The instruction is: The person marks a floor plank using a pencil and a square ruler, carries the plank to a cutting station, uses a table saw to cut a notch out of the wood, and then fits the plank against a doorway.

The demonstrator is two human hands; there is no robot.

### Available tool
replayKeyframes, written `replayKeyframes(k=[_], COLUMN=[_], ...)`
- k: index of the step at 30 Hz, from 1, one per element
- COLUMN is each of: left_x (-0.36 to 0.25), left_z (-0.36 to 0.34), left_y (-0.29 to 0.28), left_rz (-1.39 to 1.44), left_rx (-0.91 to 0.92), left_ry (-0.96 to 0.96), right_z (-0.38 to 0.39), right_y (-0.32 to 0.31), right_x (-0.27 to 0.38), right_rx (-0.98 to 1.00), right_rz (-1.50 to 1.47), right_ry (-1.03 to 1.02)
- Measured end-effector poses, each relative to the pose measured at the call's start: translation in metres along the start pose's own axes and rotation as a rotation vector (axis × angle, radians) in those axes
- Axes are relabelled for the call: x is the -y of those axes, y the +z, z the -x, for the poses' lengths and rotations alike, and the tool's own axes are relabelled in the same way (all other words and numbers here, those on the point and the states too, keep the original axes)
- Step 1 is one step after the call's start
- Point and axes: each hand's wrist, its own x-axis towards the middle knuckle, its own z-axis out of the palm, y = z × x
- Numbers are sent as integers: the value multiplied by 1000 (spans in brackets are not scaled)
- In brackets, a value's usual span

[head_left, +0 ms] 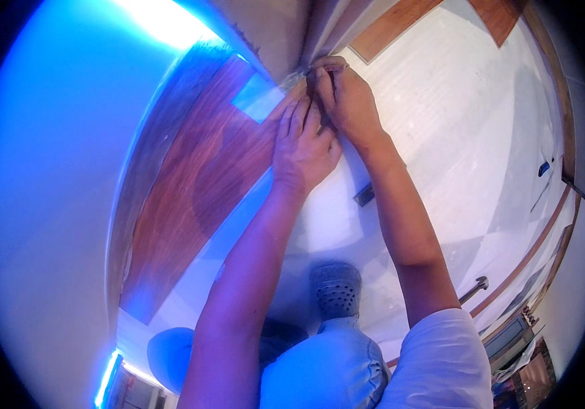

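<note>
A long reddish wood-look plank (190, 184) lies along the left wall, its far end at a corner beside a white-painted edge. My left hand (303, 143) rests on that far end, fingers slightly apart and lying along the wood. My right hand (347, 102) is just right of it and farther up, fingers bent and closed at the corner; what they hold is too hidden to make out. A small dark rectangular block (364, 194) lies on the pale floor (442, 157) between my forearms.
More wood planks (384, 34) lie at the top right. A hammer (480, 285) lies right of my right arm, near narrow wood strips (531, 252). A small blue object (543, 168) is farther right. My shoe (335, 290) and knee are below; tools crowd the lower right.
</note>
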Motion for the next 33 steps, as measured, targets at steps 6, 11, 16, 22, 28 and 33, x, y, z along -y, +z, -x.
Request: replayKeyframes(k=[6,11,16,22,28,33], left_x=[1,0,-3,-1,22,36], left_z=[-1,0,-2,3,28,51], left_y=[0,-5,-7,-6,-3,-55], left_rz=[-22,-17,-1,-23,-71,-219], left_rx=[28,69,29,-18,-32,19], left_ry=[-4,-20,-14,6,-45,-102], right_z=[-2,22,88,125,168,183], right_y=[4,-11,-41,-61,-84,-86], right_x=[0,-1,-1,-8,-27,-29], right_rx=[-42,-157,-146,-40,-99,-225], right_rz=[36,44,325,342,423,410], right_ry=[33,45,175,160,201,169])
